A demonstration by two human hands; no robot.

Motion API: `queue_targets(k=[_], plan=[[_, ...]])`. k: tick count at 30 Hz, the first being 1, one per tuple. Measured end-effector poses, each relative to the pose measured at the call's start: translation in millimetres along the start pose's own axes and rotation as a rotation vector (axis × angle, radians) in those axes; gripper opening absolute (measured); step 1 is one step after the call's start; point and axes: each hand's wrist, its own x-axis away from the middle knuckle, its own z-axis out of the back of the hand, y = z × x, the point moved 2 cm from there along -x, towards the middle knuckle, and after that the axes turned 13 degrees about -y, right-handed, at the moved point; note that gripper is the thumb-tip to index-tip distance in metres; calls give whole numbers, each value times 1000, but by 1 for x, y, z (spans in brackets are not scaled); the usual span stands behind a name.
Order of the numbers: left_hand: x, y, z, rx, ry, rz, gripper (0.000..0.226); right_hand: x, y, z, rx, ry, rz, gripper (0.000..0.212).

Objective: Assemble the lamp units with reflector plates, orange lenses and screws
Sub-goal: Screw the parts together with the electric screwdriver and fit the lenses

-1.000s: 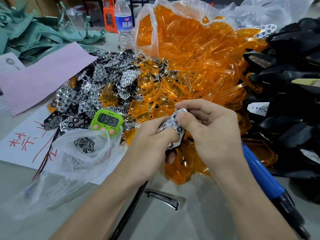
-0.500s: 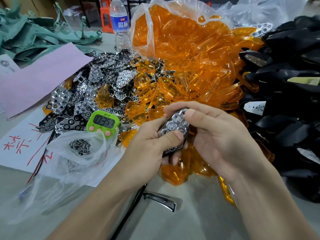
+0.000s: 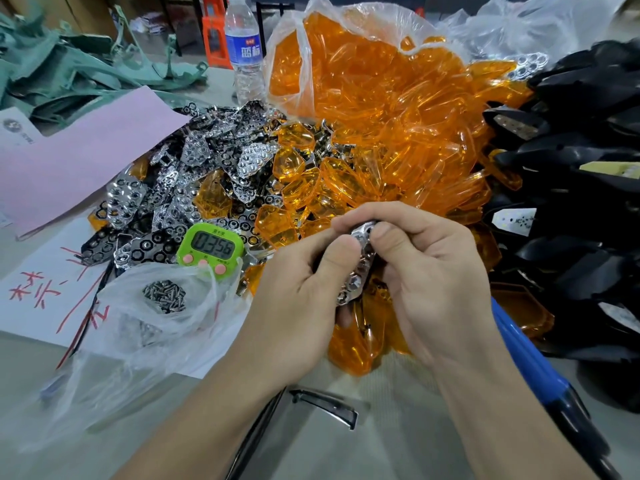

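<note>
The left hand (image 3: 298, 296) and right hand (image 3: 429, 271) both pinch a chrome reflector plate (image 3: 353, 284), their thumbs and fingers hiding most of it.

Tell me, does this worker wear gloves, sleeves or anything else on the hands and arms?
No. The left hand and the right hand are bare: no gloves, no rings on the fingers that show, no watch or band at either wrist. The left forearm and the right forearm are uncovered, with no sleeve in view.
</note>
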Motion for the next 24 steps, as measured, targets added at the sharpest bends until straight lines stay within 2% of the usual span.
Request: queue_targets(k=[4,9,13,18,22,24], plan=[[1,5,0,-187,94,-57,32,2,1,-4,72,64,-4,25],[0,11,-2,-295,117,-116,32,2,2,-7,242,169,41,28],[2,9,-1,-266,61,-107,25,1,-5,-4,16,42,-19,22],[2,6,-2,-236,23,-33,29,0,0,2,85,103,20,18],[2,7,-2,-282,-11,11,13,-2,5,3,96,137,18,15],[1,7,-3,-292,-1,35,11,-2,7,3,100,159,7,16]])
